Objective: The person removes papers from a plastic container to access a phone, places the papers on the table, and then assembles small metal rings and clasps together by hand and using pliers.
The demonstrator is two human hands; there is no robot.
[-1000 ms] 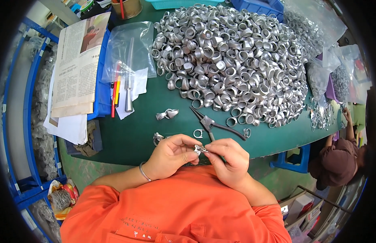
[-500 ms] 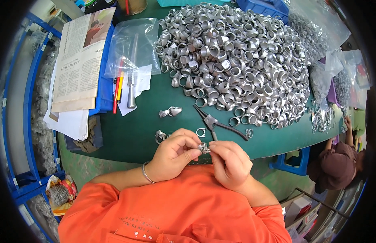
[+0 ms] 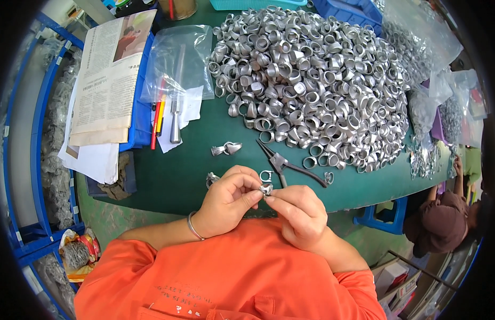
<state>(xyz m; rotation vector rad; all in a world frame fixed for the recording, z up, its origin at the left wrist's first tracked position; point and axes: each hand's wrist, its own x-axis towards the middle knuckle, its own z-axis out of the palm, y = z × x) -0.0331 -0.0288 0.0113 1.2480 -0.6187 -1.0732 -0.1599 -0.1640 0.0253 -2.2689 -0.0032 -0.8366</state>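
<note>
Close to my body at the table's near edge, a silvery metal ring (image 3: 266,189) is pinched between my two hands. The thumb and index finger of my left hand (image 3: 226,200) grip its left side. My right hand (image 3: 300,213) has its fingertips closed against its lower right side. Just beyond lie pliers (image 3: 279,161) with dark handles and pointed jaws, and a thin ring (image 3: 266,175). A pair of rings (image 3: 226,149) rests farther left, and other ring pieces (image 3: 211,179) are partly hidden behind my left hand. A small ring (image 3: 329,176) lies by the pliers' handle end.
A large heap of grey metal rings (image 3: 311,85) covers the middle of the green table (image 3: 172,176). Left are a newspaper (image 3: 104,101) on a blue bin, pens (image 3: 157,120) and a clear bag (image 3: 175,58). A co-worker (image 3: 442,218) sits at right beside a blue stool (image 3: 383,216).
The ring has been turned between my fingers, so a smoother, broader face shows. My right fingertips have shifted slightly left and down. The whole view has moved a little.
</note>
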